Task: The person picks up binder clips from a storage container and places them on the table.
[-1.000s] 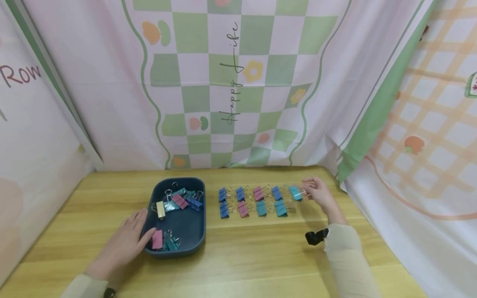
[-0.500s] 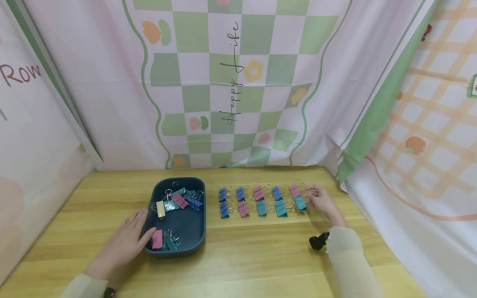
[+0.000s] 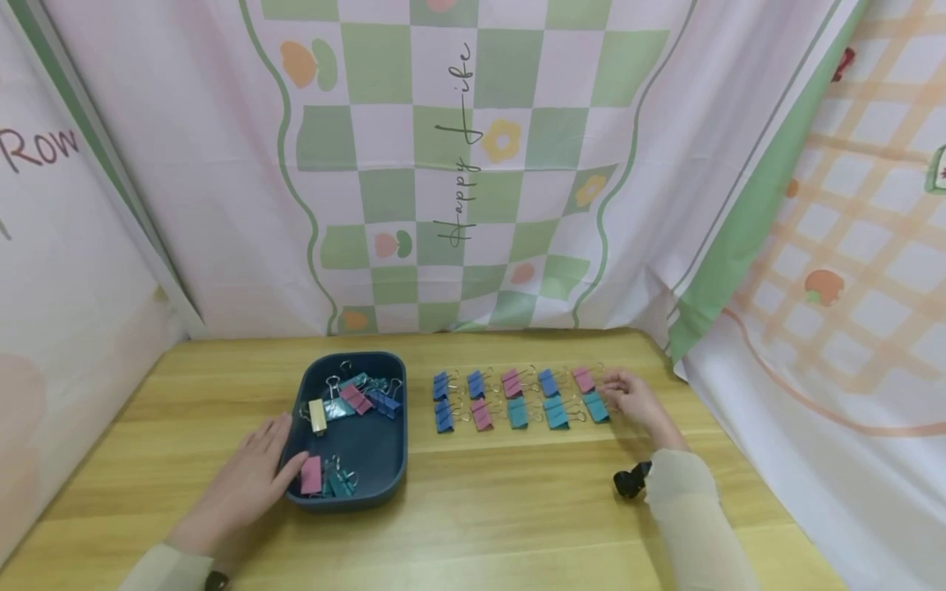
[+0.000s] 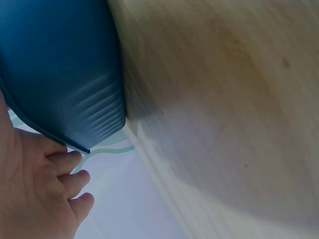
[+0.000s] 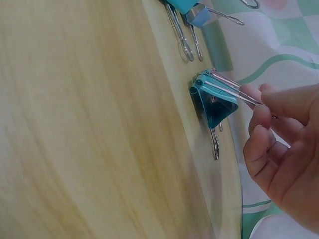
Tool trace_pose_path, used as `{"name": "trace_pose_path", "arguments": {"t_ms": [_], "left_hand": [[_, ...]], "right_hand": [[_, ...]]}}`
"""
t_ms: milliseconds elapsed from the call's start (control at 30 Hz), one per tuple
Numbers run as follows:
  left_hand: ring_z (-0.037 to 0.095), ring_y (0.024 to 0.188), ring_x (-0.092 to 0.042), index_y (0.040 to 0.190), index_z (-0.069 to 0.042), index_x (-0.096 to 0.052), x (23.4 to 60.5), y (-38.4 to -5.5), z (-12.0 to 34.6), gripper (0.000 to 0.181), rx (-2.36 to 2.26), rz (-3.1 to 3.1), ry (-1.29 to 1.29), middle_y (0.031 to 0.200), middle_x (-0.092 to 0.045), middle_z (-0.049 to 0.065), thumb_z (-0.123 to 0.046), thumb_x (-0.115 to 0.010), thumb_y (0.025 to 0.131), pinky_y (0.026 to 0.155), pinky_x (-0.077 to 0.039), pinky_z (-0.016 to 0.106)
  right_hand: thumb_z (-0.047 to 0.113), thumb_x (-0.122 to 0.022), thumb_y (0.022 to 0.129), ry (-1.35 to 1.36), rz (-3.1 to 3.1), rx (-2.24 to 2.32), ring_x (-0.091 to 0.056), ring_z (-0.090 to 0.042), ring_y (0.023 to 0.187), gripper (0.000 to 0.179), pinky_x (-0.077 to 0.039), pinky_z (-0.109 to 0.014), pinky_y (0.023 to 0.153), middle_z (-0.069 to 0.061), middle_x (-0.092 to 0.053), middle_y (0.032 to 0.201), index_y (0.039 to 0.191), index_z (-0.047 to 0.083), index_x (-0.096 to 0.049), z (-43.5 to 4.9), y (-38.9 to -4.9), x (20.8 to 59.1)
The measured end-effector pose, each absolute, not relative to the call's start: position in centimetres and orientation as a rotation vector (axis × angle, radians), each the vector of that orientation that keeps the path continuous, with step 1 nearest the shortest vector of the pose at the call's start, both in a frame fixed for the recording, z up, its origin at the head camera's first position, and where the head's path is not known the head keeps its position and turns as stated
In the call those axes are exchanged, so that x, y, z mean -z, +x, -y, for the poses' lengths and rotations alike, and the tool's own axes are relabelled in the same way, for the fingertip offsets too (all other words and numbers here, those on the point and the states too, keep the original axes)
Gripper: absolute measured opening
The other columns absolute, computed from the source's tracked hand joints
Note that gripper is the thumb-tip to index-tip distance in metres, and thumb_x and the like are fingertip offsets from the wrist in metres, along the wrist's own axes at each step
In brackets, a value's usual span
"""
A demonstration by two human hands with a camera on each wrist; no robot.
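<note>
At the right end of the front row of binder clips, my right hand (image 3: 634,404) pinches a wire handle of a teal binder clip (image 3: 597,407). The right wrist view shows the thumb and fingertips on the handle of this teal clip (image 5: 213,102), whose body sits on the table. Directly behind it lies a pink binder clip (image 3: 584,378). My left hand (image 3: 247,476) rests along the left side of a dark blue tray (image 3: 384,484), thumb over the rim and fingers extended outside. Against the tray's outer wall (image 4: 65,64), the left wrist view shows loosely extended fingers.
Two rows of blue, pink and teal binder clips (image 3: 519,413) lie right of the tray. Inside the tray are more clips, including a cream one (image 3: 318,416) and a pink one (image 3: 311,474). A patterned curtain (image 3: 443,164) hangs behind the wooden table (image 3: 473,525).
My right hand has brought the teal clip toward me, from over the back row to the front row's end, uncovering the pink clip behind. The left hand and tray have stayed put.
</note>
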State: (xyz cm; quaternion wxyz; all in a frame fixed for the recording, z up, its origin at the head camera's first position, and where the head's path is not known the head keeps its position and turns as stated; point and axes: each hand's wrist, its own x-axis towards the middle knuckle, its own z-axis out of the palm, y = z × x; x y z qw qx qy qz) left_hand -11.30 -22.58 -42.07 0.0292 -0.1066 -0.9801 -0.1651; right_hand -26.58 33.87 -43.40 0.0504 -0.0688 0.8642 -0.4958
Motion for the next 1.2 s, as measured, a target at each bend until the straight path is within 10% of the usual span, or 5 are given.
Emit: {"name": "trace_pose_path", "arguments": {"t_ms": [900, 1200], "left_hand": [[0.048, 0.129, -0.021, 0.138, 0.012, -0.026, 42.5, -11.4, 22.7, 0.074, 0.504, 3.045, -0.313, 0.142, -0.024, 0.030, -0.047, -0.038, 0.096, 0.103, -0.017, 0.058], [0.047, 0.129, -0.021, 0.138, 0.012, -0.027, 42.2, -11.3, 22.6, 0.072, 0.512, 3.026, -0.317, 0.142, -0.025, 0.030, -0.045, -0.039, 0.096, 0.104, -0.017, 0.058]], "right_hand": [[0.018, -0.056, 0.093, -0.434, -2.540, 1.628, -0.048, -0.012, 0.057, 0.038, -0.042, -0.024, 0.046, -0.019, -0.053, 0.110, 0.125, -0.001, -0.048, -25.2, -25.5, 36.2], [0.016, -0.057, 0.092, -0.586, -2.489, 1.588, -0.059, -0.017, 0.078, 0.035, -0.050, -0.026, 0.060, -0.022, -0.054, 0.114, 0.122, 0.001, -0.051, -19.7, -24.8, 34.9]]}}
